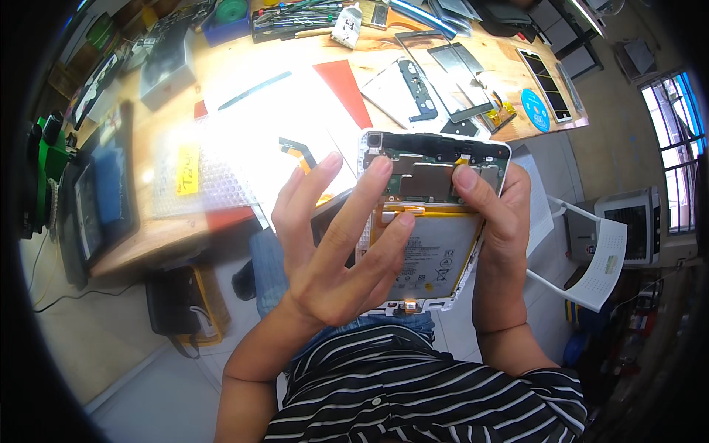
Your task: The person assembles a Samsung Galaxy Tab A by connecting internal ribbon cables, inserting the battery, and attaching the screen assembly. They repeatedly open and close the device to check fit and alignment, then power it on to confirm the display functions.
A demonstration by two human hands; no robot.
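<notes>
An opened tablet [450,251] with a white frame is held up in front of my body, its inside facing me. A green circuit board with metal shields [428,179] runs along its top, and a grey battery [436,255] fills the part below. My right hand [506,210] grips the right edge, thumb resting over the board. Fingers spread, my left hand [332,251] lies over the left side. One fingertip is at the board's upper left and another at an orange flex cable [405,213] above the battery. My left thumb is hidden.
Behind the tablet stands a wooden workbench [473,52] with white sheets, a loose flex cable [298,151], bubble wrap [210,181], glass panels [461,77] and a row of tools [299,21]. A white plastic stool or chair part [602,258] is at right; a dark bag [181,306] sits lower left.
</notes>
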